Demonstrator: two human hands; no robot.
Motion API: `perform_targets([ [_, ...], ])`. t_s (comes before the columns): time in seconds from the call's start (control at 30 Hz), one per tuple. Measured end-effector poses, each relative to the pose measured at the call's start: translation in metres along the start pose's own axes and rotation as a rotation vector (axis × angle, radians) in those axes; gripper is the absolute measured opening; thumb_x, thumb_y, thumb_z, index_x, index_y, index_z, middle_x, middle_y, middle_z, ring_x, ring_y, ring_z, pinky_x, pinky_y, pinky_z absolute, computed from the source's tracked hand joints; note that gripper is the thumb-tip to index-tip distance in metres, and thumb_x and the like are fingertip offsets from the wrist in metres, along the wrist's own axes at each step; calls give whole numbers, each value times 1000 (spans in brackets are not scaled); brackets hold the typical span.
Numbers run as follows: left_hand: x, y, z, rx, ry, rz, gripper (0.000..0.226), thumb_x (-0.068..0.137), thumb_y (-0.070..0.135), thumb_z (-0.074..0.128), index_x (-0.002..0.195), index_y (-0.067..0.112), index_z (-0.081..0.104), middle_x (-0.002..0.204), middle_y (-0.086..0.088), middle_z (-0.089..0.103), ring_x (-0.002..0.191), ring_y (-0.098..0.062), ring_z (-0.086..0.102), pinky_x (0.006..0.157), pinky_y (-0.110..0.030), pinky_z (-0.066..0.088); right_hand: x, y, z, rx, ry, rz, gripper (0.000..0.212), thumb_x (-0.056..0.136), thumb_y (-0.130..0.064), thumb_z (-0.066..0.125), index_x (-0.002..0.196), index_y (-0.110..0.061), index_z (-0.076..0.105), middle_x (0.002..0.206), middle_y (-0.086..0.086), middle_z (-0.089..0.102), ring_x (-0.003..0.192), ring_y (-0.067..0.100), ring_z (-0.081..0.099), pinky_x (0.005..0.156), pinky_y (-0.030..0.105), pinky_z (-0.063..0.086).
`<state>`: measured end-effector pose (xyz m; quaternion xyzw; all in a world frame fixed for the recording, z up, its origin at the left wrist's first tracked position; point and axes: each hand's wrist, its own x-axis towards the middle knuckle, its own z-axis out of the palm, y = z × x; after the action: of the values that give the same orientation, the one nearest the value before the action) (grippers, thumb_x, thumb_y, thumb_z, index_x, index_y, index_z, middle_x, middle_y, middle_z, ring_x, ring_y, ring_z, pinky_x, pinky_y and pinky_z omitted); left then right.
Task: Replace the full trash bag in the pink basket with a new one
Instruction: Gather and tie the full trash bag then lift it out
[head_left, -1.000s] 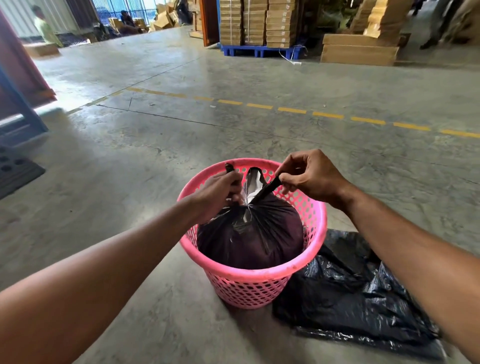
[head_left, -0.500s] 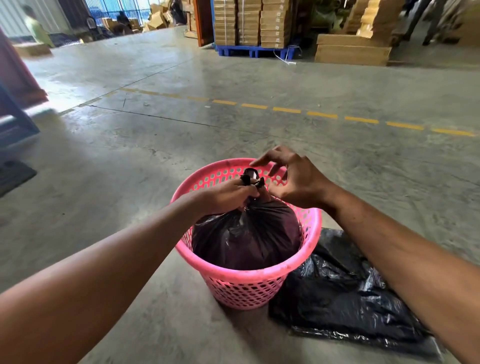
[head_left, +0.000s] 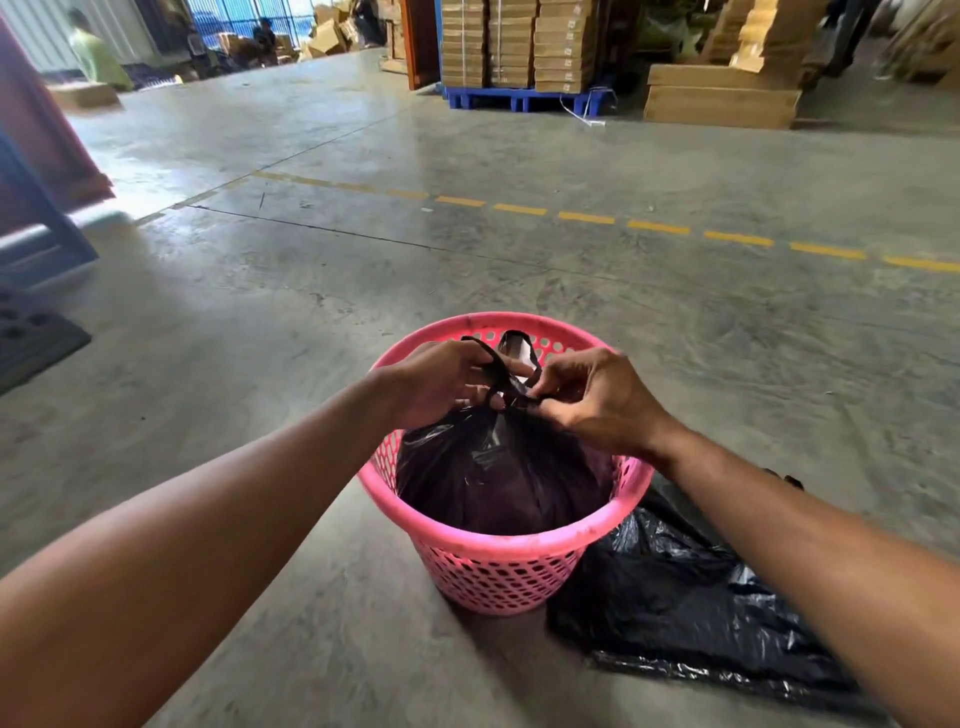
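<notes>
A pink perforated basket (head_left: 498, 564) stands on the concrete floor just in front of me. Inside it sits a full black trash bag (head_left: 498, 478), bulging up to the rim. My left hand (head_left: 441, 379) and my right hand (head_left: 592, 400) meet over the bag's top, each pinching one of its twisted black ends, which cross between my fingers. A second black bag (head_left: 675, 603) lies flat and crumpled on the floor against the basket's right side, partly hidden by my right forearm.
Bare concrete with a dashed yellow line (head_left: 654, 227) stretches ahead. Stacked cartons on a blue pallet (head_left: 519, 96) and flat cardboard boxes (head_left: 722, 101) stand far back. A blue frame (head_left: 47, 228) and a dark mat (head_left: 31, 338) sit at left. People are far off at top left.
My hands came together from holding the bag's ends apart and now cross the ends over the bag's top. The view has dipped slightly toward the basket.
</notes>
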<state>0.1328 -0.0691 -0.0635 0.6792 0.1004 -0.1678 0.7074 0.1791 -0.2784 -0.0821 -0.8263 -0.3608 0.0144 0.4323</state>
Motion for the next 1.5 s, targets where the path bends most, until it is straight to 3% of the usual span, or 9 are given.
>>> perform_targets([
  [0.3,0,4,6,-25,110,20,34,91,10,46,110,5,73,90,-19,74,73,-23,70,79,-30,55,-1,-4,31,-392,-90,-160,29,78,-34,59,96,-25,79,85,-6,71,81,22,69,70,39,56],
  [0.4,-9,17,6,299,142,182,28,90,15,48,116,6,53,86,-20,74,79,-27,74,83,-39,59,2,-10,24,-241,64,-24,36,70,-52,61,71,-17,72,70,-6,69,66,15,66,66,36,54],
  [0.53,-18,30,14,619,55,201,48,87,23,43,130,2,44,97,-16,55,91,-27,59,92,-50,53,2,-16,26,-200,136,-62,31,72,-44,72,89,-25,55,80,-8,65,69,11,62,66,34,52],
  [0.7,-18,23,22,807,94,254,29,97,1,38,124,3,47,80,-8,55,57,-1,59,56,-21,49,6,-12,35,-79,132,-112,19,83,-30,74,81,-21,58,81,0,68,76,19,65,71,39,52],
  [0.8,-17,20,17,1170,184,331,41,87,11,51,126,23,55,93,-4,72,83,-18,71,74,-38,56,7,-8,30,-114,79,-94,15,82,-24,75,80,-21,60,80,-4,69,77,17,67,72,35,52],
  [0.97,-17,11,19,1358,222,455,35,80,13,58,111,28,66,92,2,76,76,-19,71,68,-40,58,-3,-7,32,-137,48,-7,20,81,-18,72,83,-34,59,79,-7,72,78,15,69,76,37,55],
  [1.17,-33,31,8,1528,482,430,23,73,36,79,95,38,73,84,9,68,77,-19,66,71,-35,57,-2,-5,41,-268,-79,8,14,83,-32,71,85,-20,63,84,-1,72,81,20,67,75,39,55],
  [1.3,-36,28,-15,1348,312,456,20,72,20,73,90,28,78,75,8,70,63,-5,63,71,-32,57,-1,-6,39,-215,-39,21,13,84,-30,71,87,-19,63,82,2,73,79,20,69,74,37,55],
  [1.5,-17,-8,-3,1411,173,461,28,76,30,69,103,28,76,101,6,76,93,-14,69,80,-26,50,-6,3,24,-216,-45,59,9,83,-28,71,83,-21,64,79,-4,73,78,15,70,76,37,56],
])
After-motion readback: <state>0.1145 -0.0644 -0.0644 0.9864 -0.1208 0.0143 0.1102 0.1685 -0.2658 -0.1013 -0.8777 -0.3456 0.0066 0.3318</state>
